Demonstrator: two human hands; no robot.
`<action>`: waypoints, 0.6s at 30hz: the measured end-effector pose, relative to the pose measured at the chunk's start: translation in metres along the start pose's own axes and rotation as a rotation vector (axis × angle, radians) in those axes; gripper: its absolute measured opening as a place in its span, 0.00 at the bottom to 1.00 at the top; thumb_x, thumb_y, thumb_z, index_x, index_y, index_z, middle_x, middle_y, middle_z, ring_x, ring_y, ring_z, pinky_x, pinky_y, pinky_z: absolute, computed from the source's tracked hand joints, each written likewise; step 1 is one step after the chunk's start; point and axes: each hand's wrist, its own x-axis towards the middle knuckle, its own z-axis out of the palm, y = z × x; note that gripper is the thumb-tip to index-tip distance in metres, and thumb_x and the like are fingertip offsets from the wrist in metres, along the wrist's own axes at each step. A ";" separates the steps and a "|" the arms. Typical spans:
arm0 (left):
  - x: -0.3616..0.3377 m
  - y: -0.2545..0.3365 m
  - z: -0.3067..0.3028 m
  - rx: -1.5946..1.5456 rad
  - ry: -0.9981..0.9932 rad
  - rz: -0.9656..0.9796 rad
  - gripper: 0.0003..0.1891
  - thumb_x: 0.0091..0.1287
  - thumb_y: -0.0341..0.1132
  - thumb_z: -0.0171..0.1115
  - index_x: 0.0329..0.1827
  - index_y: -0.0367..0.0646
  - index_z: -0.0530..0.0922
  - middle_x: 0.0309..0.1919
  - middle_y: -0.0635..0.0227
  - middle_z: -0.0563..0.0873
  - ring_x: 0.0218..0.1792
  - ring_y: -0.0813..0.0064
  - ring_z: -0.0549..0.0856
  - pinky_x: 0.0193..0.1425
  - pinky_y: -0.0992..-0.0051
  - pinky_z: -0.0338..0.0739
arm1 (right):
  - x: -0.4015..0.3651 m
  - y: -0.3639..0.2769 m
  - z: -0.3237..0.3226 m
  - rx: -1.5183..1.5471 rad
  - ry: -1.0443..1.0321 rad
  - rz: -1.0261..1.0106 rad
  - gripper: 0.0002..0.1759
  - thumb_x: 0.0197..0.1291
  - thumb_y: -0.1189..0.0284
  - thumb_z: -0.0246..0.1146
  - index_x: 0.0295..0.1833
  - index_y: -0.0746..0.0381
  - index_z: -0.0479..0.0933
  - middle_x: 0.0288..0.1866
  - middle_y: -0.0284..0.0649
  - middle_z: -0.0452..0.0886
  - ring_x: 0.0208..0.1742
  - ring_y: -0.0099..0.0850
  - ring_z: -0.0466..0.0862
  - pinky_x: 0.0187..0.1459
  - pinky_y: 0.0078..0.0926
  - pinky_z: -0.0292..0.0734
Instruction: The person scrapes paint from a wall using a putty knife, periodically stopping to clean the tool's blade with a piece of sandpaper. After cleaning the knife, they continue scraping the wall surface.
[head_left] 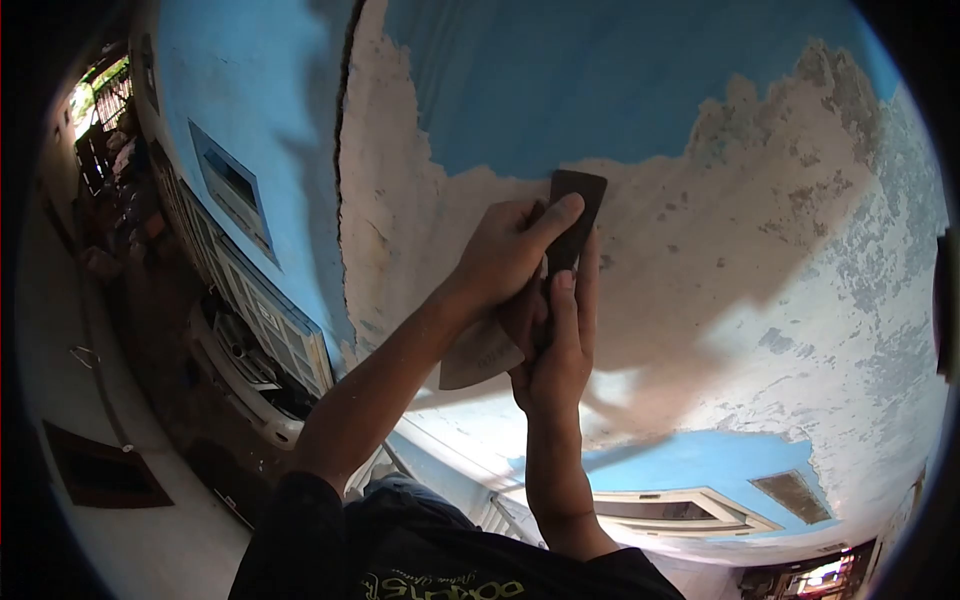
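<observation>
Both my hands are closed together in front of the peeling wall. My left hand (505,250) presses its thumb on the face of a dark, flat rectangular scraper (582,205); its other fingers are curled out of sight. Below it, my right hand (560,350) grips the lower end of the same scraper, with its thumb in front and fingers stretched up behind. A broad metal putty knife blade (480,358) with faint lettering sticks out to the lower left, below my left hand. A reddish-brown part lies between the hands. Whether it joins blade or scraper is hidden.
Blue paint (540,90) covers the upper wall, bordering a bare, patchy whitish area (660,270). A dark crack (343,180) runs down at left. A white vehicle (240,365) stands at far left. Framed openings (690,510) show at the lower right.
</observation>
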 end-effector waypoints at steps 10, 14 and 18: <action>0.005 -0.001 0.003 -0.029 0.010 0.053 0.26 0.69 0.58 0.63 0.37 0.38 0.81 0.22 0.74 0.79 0.21 0.86 0.77 0.24 0.85 0.68 | 0.002 -0.005 0.003 -0.066 0.056 0.023 0.33 0.79 0.64 0.46 0.82 0.61 0.46 0.54 0.39 0.76 0.44 0.16 0.75 0.45 0.14 0.76; -0.002 0.002 0.004 0.005 0.029 0.010 0.28 0.68 0.60 0.62 0.31 0.39 0.81 0.21 0.72 0.80 0.21 0.84 0.78 0.25 0.81 0.70 | -0.004 -0.003 0.002 -0.072 0.098 0.045 0.31 0.78 0.67 0.44 0.81 0.61 0.47 0.64 0.45 0.71 0.55 0.24 0.78 0.49 0.19 0.80; 0.004 0.001 0.001 -0.009 0.024 0.044 0.28 0.68 0.60 0.62 0.30 0.40 0.81 0.21 0.72 0.80 0.21 0.83 0.78 0.26 0.80 0.71 | 0.006 -0.006 0.006 -0.124 0.063 0.008 0.31 0.78 0.67 0.43 0.81 0.61 0.47 0.69 0.49 0.69 0.59 0.28 0.80 0.51 0.22 0.83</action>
